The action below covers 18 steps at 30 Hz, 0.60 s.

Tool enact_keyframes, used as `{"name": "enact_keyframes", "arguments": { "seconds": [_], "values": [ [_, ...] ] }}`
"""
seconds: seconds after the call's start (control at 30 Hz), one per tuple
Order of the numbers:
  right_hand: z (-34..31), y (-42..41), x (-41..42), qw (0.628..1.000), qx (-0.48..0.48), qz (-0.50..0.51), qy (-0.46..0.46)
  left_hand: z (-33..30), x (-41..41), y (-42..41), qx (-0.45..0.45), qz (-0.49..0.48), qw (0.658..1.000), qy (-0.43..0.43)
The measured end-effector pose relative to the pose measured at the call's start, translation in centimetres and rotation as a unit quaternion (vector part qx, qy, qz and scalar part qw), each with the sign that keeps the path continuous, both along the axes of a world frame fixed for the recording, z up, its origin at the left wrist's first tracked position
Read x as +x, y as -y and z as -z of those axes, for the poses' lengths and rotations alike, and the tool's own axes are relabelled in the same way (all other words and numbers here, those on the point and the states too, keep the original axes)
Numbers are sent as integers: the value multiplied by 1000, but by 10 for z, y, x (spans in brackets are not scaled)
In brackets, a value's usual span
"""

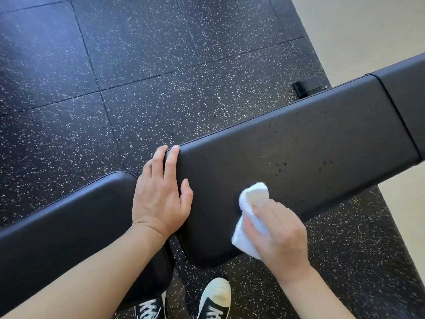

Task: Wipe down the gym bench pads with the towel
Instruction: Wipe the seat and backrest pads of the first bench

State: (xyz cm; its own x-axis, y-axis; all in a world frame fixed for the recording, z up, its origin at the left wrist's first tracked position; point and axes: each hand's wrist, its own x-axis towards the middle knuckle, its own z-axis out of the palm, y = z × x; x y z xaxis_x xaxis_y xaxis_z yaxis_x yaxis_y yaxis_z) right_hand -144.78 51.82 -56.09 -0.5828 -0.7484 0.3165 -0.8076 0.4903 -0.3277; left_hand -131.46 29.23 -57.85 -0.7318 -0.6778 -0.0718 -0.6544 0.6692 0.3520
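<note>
1. Speckled black rubber floor (142, 65) lies under the bench; its frame is mostly hidden.
2. The long back pad (299, 153) runs lower left to upper right, cut off at right, droplets on it.
3. The left hand (161, 194) rests flat, fingers straight, on the pad's end.
4. The right hand (280, 233) grips the bunched white towel (250, 215) on the pad's near edge.
5. The seat pad (69, 222) is cut off at left.

Gym, speckled rubber floor (138, 65), padded bench (299, 153)

Black speckled rubber floor tiles (138, 65), pale wall (368, 26)
</note>
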Motion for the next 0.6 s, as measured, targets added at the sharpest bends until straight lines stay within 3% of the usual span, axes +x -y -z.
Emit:
{"name": "enact_keyframes", "arguments": {
  "seconds": [0.13,0.3,0.4,0.53,0.6],
  "values": [
    [-3,71,-21,995,-10,88,-54,0,-1,0,-2,3,1000,-5],
    [-5,148,-60,989,-29,140,38,0,-1,-1,-4,1,1000,-11],
    [-5,140,-56,988,-31,136,69,0,-2,-1,-5,-1,1000,-5],
    [-13,79,-18,991,41,120,-39,-5,-2,0,-12,18,1000,22],
    [-2,37,-5,991,48,110,-52,-10,-2,2,-42,78,995,38]
  ]
}}
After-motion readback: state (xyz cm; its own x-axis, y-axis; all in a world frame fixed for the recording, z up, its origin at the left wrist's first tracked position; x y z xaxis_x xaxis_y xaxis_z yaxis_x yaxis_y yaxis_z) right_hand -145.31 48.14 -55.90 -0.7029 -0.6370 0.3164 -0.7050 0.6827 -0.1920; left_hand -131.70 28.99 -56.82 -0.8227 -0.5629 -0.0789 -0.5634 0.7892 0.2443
